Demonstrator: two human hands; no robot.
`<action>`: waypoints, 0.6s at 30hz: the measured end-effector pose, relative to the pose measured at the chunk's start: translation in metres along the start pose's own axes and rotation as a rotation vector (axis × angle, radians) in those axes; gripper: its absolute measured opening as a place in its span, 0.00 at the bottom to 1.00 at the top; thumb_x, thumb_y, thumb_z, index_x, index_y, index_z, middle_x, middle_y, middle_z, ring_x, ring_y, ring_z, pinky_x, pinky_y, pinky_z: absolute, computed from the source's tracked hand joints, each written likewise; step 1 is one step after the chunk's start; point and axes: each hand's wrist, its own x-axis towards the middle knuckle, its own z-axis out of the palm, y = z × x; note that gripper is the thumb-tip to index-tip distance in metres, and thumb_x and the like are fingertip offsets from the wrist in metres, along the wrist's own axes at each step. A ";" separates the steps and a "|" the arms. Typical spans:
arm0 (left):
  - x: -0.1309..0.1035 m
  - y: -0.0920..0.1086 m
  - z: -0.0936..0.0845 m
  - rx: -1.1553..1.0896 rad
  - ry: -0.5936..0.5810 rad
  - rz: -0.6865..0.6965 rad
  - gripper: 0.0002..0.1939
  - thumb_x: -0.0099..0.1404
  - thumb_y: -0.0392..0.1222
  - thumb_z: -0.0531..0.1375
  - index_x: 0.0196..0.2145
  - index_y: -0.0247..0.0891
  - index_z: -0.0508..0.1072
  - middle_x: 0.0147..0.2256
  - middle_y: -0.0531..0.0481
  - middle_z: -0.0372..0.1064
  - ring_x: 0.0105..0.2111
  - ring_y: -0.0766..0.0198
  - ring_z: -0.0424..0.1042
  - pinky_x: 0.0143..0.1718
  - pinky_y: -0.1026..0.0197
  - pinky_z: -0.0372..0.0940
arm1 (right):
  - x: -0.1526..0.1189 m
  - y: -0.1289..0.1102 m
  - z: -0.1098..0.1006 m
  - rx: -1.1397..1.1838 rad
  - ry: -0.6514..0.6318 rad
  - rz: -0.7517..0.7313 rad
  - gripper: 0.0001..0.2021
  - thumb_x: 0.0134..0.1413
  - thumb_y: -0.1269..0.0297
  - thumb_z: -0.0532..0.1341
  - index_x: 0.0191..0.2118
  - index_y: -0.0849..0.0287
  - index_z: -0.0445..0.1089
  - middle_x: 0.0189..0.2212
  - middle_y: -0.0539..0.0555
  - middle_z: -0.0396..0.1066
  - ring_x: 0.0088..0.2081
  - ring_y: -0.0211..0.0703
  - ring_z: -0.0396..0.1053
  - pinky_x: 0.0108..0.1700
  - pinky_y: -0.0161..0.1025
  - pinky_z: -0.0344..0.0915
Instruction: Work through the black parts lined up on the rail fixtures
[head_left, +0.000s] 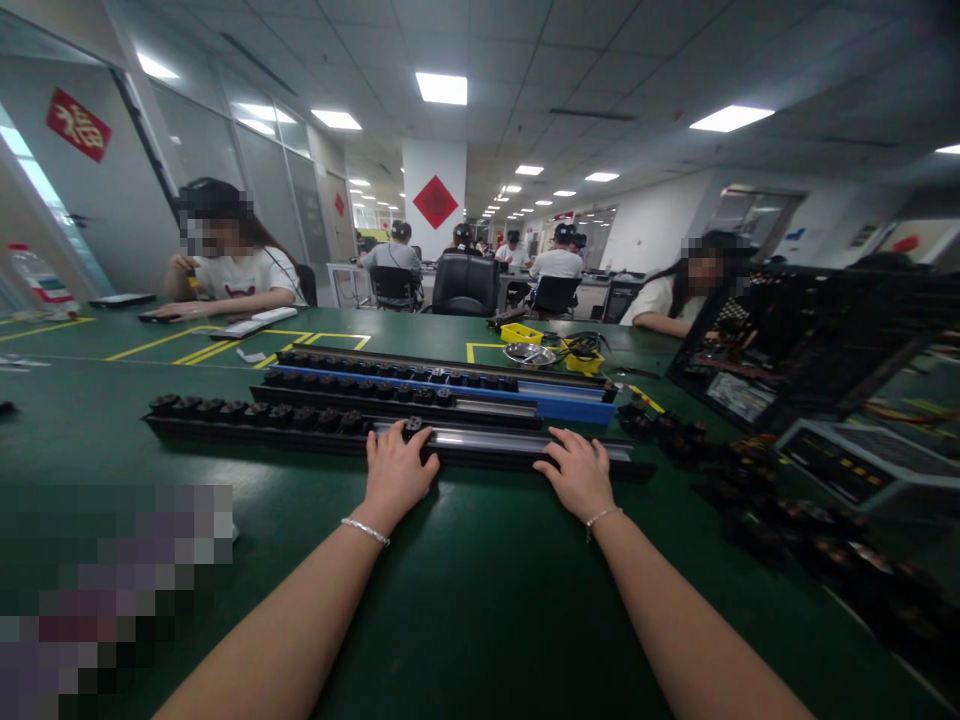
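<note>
A long black rail (487, 439) lies across the green table, its left part lined with round black pieces (281, 415). My left hand (397, 470) rests at the rail's near edge, fingers apart, beside a single black piece (413, 426) in the channel. Farther right, my right hand (580, 472) touches the same rail with its fingers spread over the front edge. Between the two hands the shiny channel shows no pieces. Behind it are a second black rail (495, 408) and a blue rail (574, 410), both partly filled with black pieces.
Loose black pieces (757, 500) lie in a heap at the right, beside a metal box (862, 465) and an open black case (795, 340). Yellow trays (520, 334) and a round metal dish (529, 354) stand behind the rails. People sit across the table.
</note>
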 end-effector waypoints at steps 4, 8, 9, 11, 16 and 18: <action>0.000 0.000 0.000 -0.001 -0.006 -0.020 0.23 0.58 0.49 0.54 0.51 0.48 0.68 0.54 0.40 0.59 0.54 0.48 0.59 0.57 0.40 0.44 | 0.002 -0.005 0.002 0.004 0.004 -0.008 0.10 0.55 0.54 0.54 0.34 0.51 0.70 0.54 0.51 0.63 0.56 0.50 0.55 0.56 0.60 0.42; 0.001 0.001 -0.003 -0.006 -0.027 -0.040 0.23 0.58 0.49 0.54 0.51 0.48 0.68 0.54 0.40 0.59 0.54 0.48 0.59 0.57 0.39 0.43 | 0.003 -0.013 0.001 0.004 -0.002 -0.010 0.10 0.55 0.55 0.55 0.34 0.51 0.70 0.55 0.51 0.63 0.57 0.50 0.55 0.56 0.59 0.44; 0.000 0.002 -0.003 -0.008 -0.032 -0.043 0.23 0.58 0.49 0.54 0.51 0.48 0.68 0.54 0.40 0.59 0.53 0.48 0.59 0.57 0.39 0.42 | 0.003 -0.014 0.001 0.004 -0.002 -0.011 0.10 0.55 0.55 0.55 0.34 0.51 0.70 0.55 0.51 0.63 0.56 0.50 0.55 0.56 0.58 0.44; 0.000 0.002 -0.004 -0.012 -0.034 -0.045 0.22 0.58 0.48 0.53 0.51 0.48 0.68 0.54 0.41 0.59 0.53 0.48 0.59 0.57 0.38 0.42 | 0.003 -0.016 0.000 0.002 -0.003 -0.016 0.09 0.56 0.55 0.55 0.35 0.51 0.70 0.55 0.51 0.63 0.56 0.49 0.55 0.55 0.58 0.45; 0.000 0.003 -0.003 -0.021 -0.026 -0.034 0.22 0.58 0.48 0.53 0.51 0.48 0.68 0.54 0.40 0.59 0.54 0.48 0.58 0.57 0.37 0.42 | 0.003 -0.017 -0.001 -0.005 -0.008 -0.020 0.09 0.56 0.56 0.54 0.35 0.51 0.70 0.55 0.50 0.63 0.56 0.49 0.55 0.55 0.57 0.46; 0.000 0.003 -0.003 -0.020 -0.025 -0.033 0.22 0.58 0.48 0.53 0.51 0.48 0.69 0.54 0.40 0.59 0.54 0.48 0.59 0.57 0.37 0.42 | 0.003 -0.017 -0.001 -0.006 -0.009 -0.021 0.10 0.56 0.55 0.54 0.34 0.51 0.70 0.55 0.51 0.63 0.56 0.50 0.55 0.55 0.57 0.46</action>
